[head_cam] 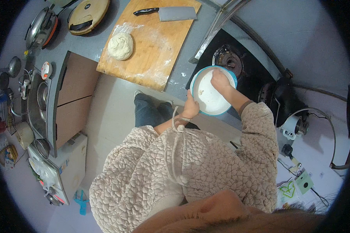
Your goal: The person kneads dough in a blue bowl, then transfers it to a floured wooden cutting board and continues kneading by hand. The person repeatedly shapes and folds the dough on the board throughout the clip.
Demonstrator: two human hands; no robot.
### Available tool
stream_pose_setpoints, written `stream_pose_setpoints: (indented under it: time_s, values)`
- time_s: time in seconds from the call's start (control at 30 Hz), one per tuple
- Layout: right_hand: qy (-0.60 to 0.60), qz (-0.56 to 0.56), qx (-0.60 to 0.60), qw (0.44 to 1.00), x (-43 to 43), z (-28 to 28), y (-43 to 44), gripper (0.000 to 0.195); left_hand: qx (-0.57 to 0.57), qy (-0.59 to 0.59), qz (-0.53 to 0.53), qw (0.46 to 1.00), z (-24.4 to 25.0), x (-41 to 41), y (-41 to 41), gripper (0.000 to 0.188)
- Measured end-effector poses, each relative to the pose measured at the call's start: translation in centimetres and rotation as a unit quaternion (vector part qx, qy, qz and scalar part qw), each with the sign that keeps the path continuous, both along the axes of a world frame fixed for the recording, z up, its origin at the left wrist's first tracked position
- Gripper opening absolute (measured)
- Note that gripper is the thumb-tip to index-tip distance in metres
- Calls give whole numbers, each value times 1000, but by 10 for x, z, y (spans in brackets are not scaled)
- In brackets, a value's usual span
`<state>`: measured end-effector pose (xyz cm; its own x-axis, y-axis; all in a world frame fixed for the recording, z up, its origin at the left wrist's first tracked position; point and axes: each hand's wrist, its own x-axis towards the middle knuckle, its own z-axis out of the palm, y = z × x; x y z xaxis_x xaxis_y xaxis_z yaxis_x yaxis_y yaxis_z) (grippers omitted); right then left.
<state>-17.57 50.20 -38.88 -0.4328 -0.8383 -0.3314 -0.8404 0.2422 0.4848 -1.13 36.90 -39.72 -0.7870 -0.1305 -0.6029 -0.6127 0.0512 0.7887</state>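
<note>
My left hand (191, 105) grips the near-left rim of a round white basin (210, 102) with a blue rim, held tilted beside the stove. White flour and a small scrap of dough (201, 92) show inside it. My right hand (220, 79) is inside the basin with its fingers curled; whether it holds anything is hidden. A ball of dough (120, 46) rests at the left of the floured wooden cutting board (147, 58). A cleaver (177, 14) with a black handle lies across the board's far end.
The black gas stove (204, 55) is at the right, under a metal frame. A round electric griddle (89, 14) and a lidded pan (39, 29) stand far left. Left are a sink (35, 107) with metal bowls and a cabinet door (75, 78). A white pot (290, 125) is at right.
</note>
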Motion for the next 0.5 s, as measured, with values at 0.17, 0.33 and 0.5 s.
stream_pose_setpoints:
  time_s: [0.17, 0.33, 0.5]
  values:
    - [-177, -229, 155, 945, 25, -11, 39, 17, 30, 45, 58, 997, -32, 9, 11, 68]
    - [-12, -126, -26, 992, 14, -8, 36, 16, 54, 18, 40, 998, -2, 4, 2, 68]
    - [-27, -119, -12, 993, 7, -14, 33, 16, 66, -1, 26, 997, 17, 1, -7, 68]
